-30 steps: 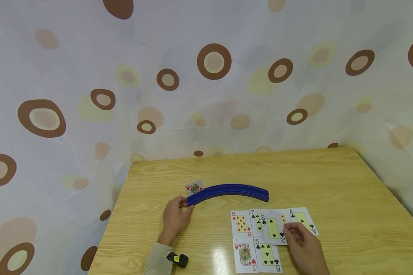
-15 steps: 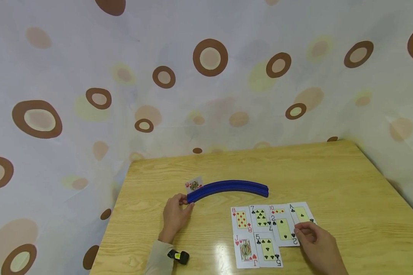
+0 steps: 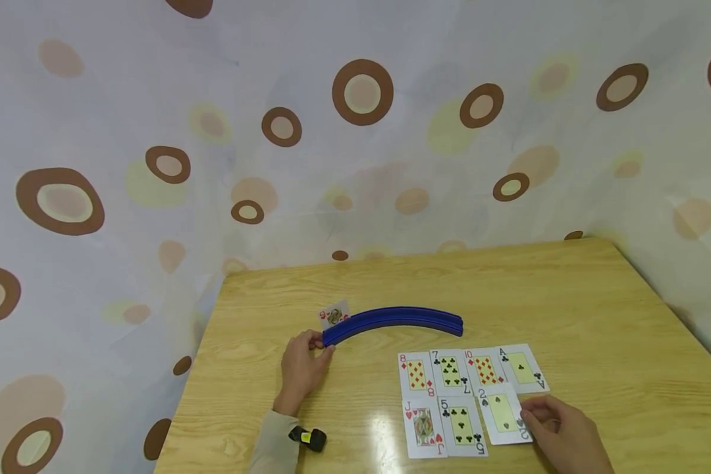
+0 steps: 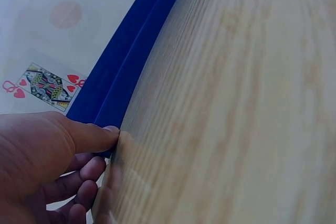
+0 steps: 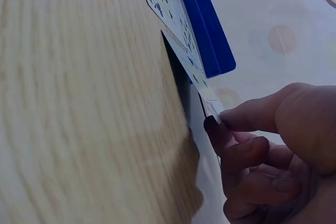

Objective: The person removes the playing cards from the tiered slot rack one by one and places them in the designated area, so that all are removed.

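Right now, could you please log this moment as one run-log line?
left hand: grips blue card holder end | right hand: pinches 2 of spades | queen of hearts in holder

Wooden table (image 3: 598, 316); spotted curtain (image 3: 154, 99) behind; 8, 7, 10, ace row (image 3: 471, 368); jack (image 3: 423, 428), 5 (image 3: 461, 424) below.

Eight playing cards (image 3: 450, 372), one blue card rack (image 3: 394, 322).

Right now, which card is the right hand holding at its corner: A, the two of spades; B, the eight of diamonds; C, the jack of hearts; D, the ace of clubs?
A: the right hand pinches the lower right corner of the two of spades, while the other cards lie untouched on the table.
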`<state>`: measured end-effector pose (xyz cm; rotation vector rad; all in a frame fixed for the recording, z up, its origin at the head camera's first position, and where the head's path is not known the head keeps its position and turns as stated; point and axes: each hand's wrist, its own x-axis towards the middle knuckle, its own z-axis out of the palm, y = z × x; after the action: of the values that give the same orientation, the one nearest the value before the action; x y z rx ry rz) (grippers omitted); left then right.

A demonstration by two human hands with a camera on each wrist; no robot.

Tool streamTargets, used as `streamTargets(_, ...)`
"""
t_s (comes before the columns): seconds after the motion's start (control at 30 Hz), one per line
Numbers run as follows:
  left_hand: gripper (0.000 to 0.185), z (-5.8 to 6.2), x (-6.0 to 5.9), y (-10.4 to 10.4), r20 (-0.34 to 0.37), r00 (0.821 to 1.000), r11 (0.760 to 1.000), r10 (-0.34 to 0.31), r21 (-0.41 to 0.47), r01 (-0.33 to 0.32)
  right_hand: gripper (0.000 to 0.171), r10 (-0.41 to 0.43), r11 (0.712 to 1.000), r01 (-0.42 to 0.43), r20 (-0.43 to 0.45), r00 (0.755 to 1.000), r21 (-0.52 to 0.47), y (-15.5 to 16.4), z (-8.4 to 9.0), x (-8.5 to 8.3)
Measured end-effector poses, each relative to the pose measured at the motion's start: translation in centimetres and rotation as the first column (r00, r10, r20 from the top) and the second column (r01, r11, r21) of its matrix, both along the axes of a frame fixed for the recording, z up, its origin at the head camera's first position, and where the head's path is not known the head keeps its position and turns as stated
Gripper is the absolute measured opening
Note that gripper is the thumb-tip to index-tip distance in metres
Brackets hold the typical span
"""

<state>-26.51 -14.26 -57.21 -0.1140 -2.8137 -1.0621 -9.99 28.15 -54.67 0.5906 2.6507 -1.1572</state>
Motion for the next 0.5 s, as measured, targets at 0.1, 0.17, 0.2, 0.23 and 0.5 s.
streamTargets(0.1, 0.026, 0.04, -0.06, -0.02, -0.006, 1.000, 1.000, -0.001, 0.001, 0.002, 0.028, -0.002, 1.000, 0.002, 0.023, 1.000, -0.006, 0.11, 0.05, 0.29)
streamTargets(0.17, 0.025, 0.02, -0.09, -0.04, -0.012, 1.000, 1.000, -0.004, 0.001, 0.004, 0.029, 0.001, 1.000, 0.000, 0.045, 0.999, -0.018, 0.18, 0.01, 0.53)
streamTargets(0.2, 0.025, 0.02, -0.09, -0.04, -0.012, 1.000, 1.000, -0.005, 0.002, 0.005, 0.029, 0.003, 1.000, -0.002, 0.056, 0.998, -0.023, 0.20, -0.01, 0.63)
streamTargets(0.23, 0.024, 0.03, -0.07, -0.04, -0.011, 1.000, 1.000, -0.006, 0.003, 0.006, 0.029, 0.005, 1.000, -0.003, 0.064, 0.998, -0.029, 0.21, -0.04, 0.72)
streamTargets(0.5, 0.022, 0.07, 0.03, 0.01, -0.003, 1.000, 1.000, -0.005, 0.010, 0.005, 0.026, 0.012, 1.000, -0.011, 0.044, 0.999, -0.027, -0.11, -0.06, 1.10)
